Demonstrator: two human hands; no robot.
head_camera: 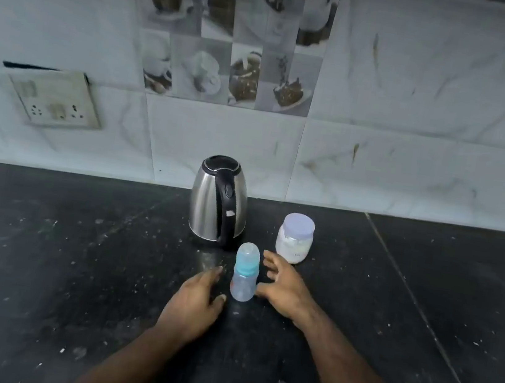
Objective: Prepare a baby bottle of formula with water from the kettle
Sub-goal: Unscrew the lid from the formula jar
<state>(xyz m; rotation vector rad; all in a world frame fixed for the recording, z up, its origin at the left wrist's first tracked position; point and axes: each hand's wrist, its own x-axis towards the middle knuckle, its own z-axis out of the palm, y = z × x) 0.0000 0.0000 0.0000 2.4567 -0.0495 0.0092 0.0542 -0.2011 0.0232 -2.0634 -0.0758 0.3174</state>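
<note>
- Capped baby bottle (245,273) stood upright btwn both hands.
- Left hand (196,303) & right hand (284,285): fingers spread, gripping nothing.
- Kettle (219,198), formula jar (295,238) beyond right hand.

black speckled countertop (72,263) | wall socket plate (58,99) (grimy) | coffee-picture tiles (234,36)

text: none legible | kettle (219,199) sticker, jar (295,238) print: blurred
</note>
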